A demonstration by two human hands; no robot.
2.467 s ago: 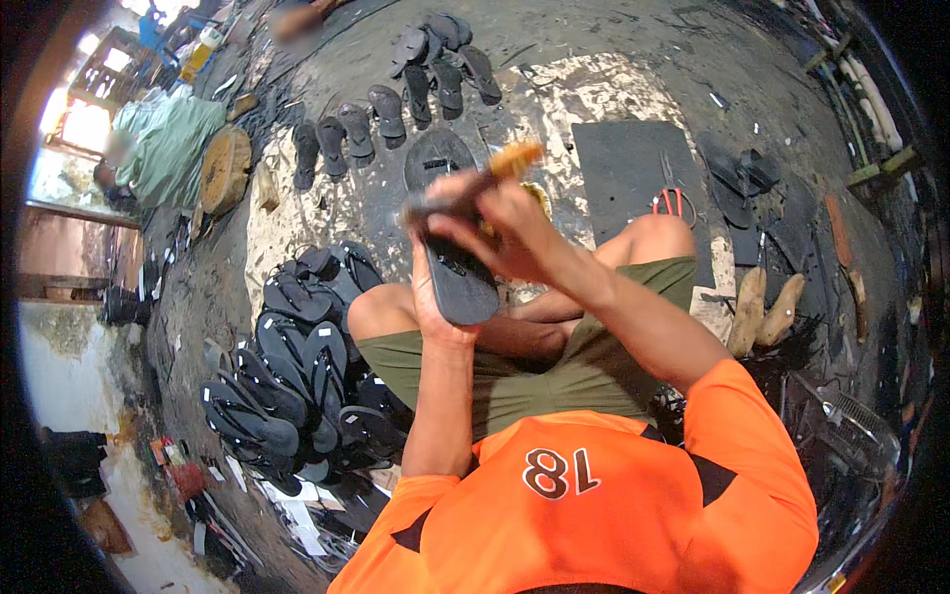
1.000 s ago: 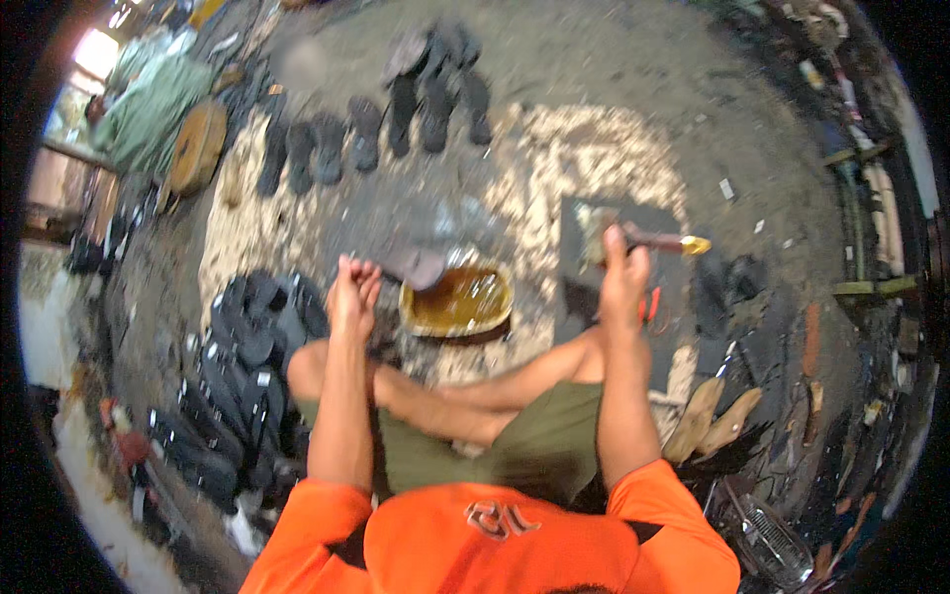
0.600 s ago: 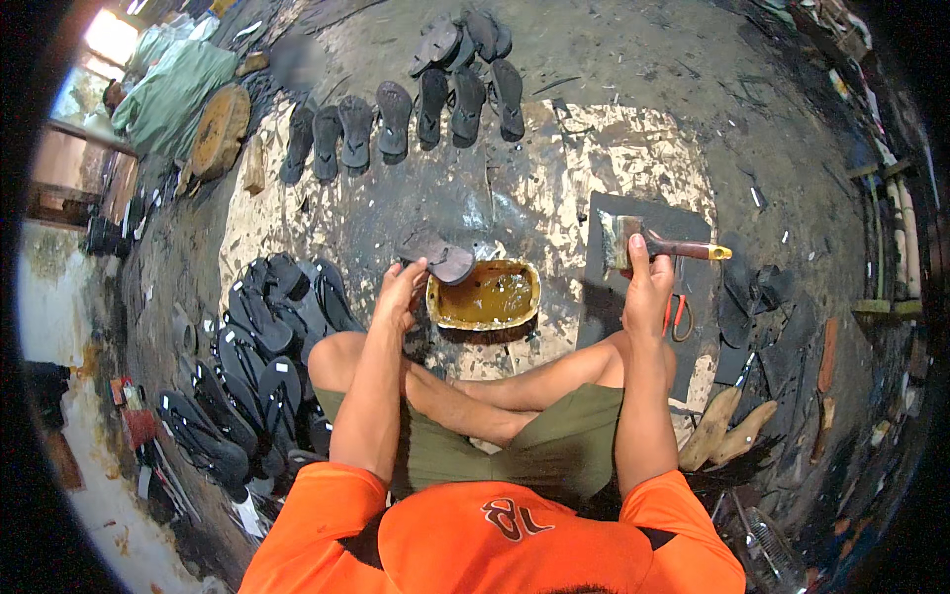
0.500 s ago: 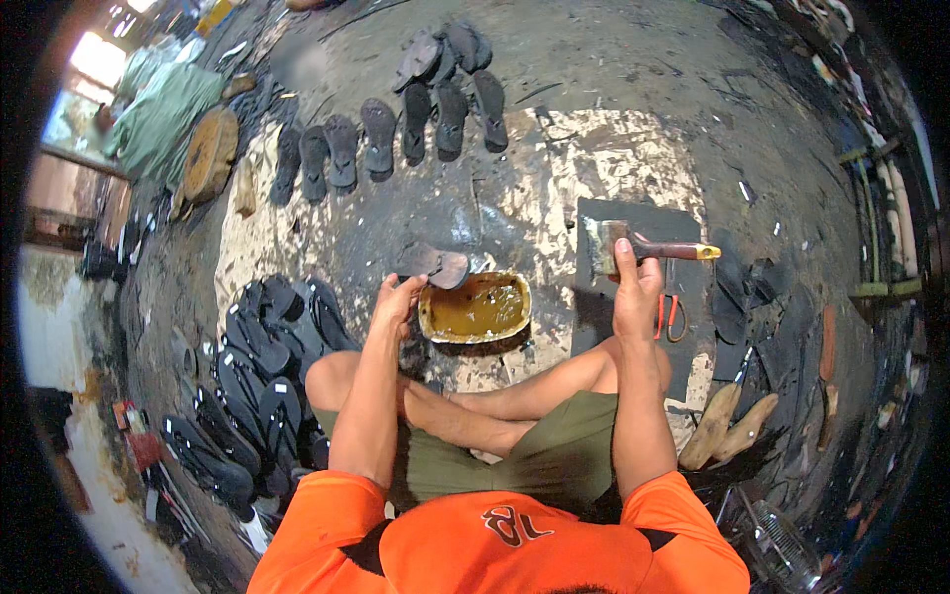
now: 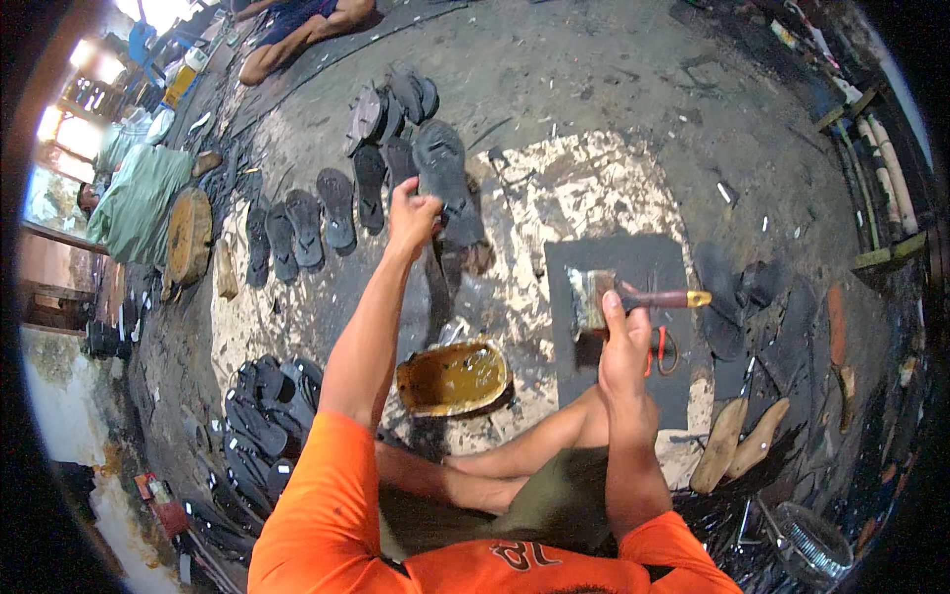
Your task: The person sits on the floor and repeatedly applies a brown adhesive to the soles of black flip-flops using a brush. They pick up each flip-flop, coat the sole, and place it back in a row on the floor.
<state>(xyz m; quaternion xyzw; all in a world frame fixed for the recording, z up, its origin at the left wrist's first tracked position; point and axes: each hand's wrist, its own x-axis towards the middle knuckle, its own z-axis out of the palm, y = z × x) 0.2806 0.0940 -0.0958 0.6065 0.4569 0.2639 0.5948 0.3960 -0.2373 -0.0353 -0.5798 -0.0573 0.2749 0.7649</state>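
My left hand [image 5: 414,220] is stretched out far ahead, its fingers closed at the edge of a dark rubber sandal [image 5: 442,168] at the right end of a row. That sandal looks larger than its neighbours and seems to lie over another one. Part of the grip is hidden. On the right, my right hand [image 5: 625,346] holds a wide paintbrush [image 5: 668,298], bristles to the left and brown handle to the right. Between my arms stands a tub [image 5: 404,398] of yellow-brown liquid with a crusted rim.
More dark sandals [image 5: 305,230] line up to the left, and finished-looking flip-flops [image 5: 262,411] are heaped by my left side. Under the brush lies a dark sheet [image 5: 633,259] with red-handled scissors [image 5: 663,351]. Wooden foot forms [image 5: 719,445] lie at right. Another person's leg [image 5: 297,48] shows far off.
My left hand has carried the sandal from beside the tub forward to the row's right end. The brush stays in my right hand. The view has shifted, bringing another person's legs in.
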